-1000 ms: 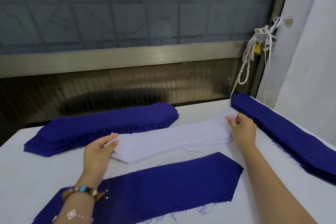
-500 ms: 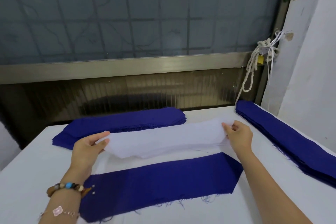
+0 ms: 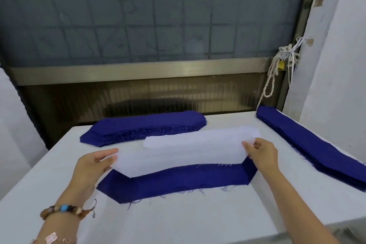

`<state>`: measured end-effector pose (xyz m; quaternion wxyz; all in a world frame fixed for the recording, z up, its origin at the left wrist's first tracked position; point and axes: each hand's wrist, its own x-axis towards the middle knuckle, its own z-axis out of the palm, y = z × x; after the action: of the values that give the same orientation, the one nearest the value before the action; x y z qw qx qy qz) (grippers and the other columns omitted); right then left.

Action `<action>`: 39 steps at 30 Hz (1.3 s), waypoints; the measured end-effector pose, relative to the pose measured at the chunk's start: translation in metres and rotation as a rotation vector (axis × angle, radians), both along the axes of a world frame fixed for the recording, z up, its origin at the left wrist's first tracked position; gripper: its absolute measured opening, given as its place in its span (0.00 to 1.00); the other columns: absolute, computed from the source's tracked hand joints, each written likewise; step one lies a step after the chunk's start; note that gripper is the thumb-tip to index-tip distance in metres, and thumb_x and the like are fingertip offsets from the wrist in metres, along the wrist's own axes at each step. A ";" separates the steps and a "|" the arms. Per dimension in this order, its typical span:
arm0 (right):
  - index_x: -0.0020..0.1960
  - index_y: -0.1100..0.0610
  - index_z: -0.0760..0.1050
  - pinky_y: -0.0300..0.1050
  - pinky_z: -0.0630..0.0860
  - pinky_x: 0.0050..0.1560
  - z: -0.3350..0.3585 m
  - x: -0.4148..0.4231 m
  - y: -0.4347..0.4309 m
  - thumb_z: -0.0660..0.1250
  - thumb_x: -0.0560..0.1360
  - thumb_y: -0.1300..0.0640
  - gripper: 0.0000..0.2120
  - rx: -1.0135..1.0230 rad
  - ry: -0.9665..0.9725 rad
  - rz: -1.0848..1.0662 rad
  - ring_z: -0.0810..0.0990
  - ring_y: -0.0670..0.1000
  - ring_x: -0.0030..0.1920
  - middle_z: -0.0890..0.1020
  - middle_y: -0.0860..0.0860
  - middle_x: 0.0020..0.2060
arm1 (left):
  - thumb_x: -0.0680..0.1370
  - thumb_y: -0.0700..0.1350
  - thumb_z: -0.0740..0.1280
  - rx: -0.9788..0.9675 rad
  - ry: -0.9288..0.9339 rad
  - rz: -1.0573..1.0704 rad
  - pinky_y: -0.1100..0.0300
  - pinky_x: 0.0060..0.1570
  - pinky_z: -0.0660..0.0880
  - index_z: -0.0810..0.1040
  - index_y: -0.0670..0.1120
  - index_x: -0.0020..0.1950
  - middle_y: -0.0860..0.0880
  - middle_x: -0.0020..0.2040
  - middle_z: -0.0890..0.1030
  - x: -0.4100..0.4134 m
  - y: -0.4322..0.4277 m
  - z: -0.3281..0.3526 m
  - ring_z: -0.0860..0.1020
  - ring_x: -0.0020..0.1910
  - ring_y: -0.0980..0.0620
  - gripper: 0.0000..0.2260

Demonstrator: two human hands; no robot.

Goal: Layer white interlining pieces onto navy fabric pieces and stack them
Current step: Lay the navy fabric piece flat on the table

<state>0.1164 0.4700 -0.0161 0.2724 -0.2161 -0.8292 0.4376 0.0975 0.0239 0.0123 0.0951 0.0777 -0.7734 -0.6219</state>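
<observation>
White interlining piece (image 3: 178, 158) held stretched between both hands, covering far half of single navy fabric piece (image 3: 178, 183) laid flat on desk (image 3: 198, 222). Left end pinched by left hand (image 3: 92, 166), thumb on top; right end pinched by right hand (image 3: 262, 152). Interlining stack (image 3: 198, 136) seen just behind. Far navy stack (image 3: 144, 127) and right navy stack (image 3: 316, 144) placed along desk edges.

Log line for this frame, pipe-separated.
left hand: pinches white interlining piece, left end | right hand: pinches right end | placement: over navy piece, near edge uncovered
</observation>
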 end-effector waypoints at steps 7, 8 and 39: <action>0.31 0.57 0.60 0.46 0.59 0.31 -0.013 0.016 -0.009 0.70 0.74 0.55 0.21 0.055 -0.058 0.027 0.62 0.50 0.30 0.66 0.51 0.27 | 0.76 0.36 0.71 0.015 -0.029 -0.028 0.61 0.45 0.76 0.84 0.44 0.53 0.47 0.50 0.84 0.017 -0.008 -0.017 0.80 0.46 0.51 0.08; 0.31 0.57 0.60 0.46 0.59 0.31 -0.014 0.017 -0.010 0.70 0.74 0.56 0.21 0.061 -0.066 0.028 0.61 0.50 0.30 0.65 0.51 0.27 | 0.76 0.36 0.70 0.014 -0.029 -0.029 0.62 0.44 0.76 0.84 0.44 0.53 0.47 0.50 0.84 0.018 -0.009 -0.020 0.80 0.45 0.52 0.08; 0.38 0.59 0.71 0.40 0.65 0.33 -0.018 0.018 -0.006 0.71 0.73 0.55 0.12 0.054 -0.108 0.042 0.70 0.48 0.33 0.74 0.50 0.33 | 0.74 0.38 0.73 -0.435 0.128 0.047 0.75 0.31 0.65 0.85 0.48 0.55 0.46 0.31 0.75 0.027 -0.013 -0.045 0.69 0.30 0.48 0.11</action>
<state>0.1345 0.4638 -0.0337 0.2239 -0.2147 -0.8585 0.4084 0.1240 0.0105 -0.0328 0.1730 0.0337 -0.8796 -0.4419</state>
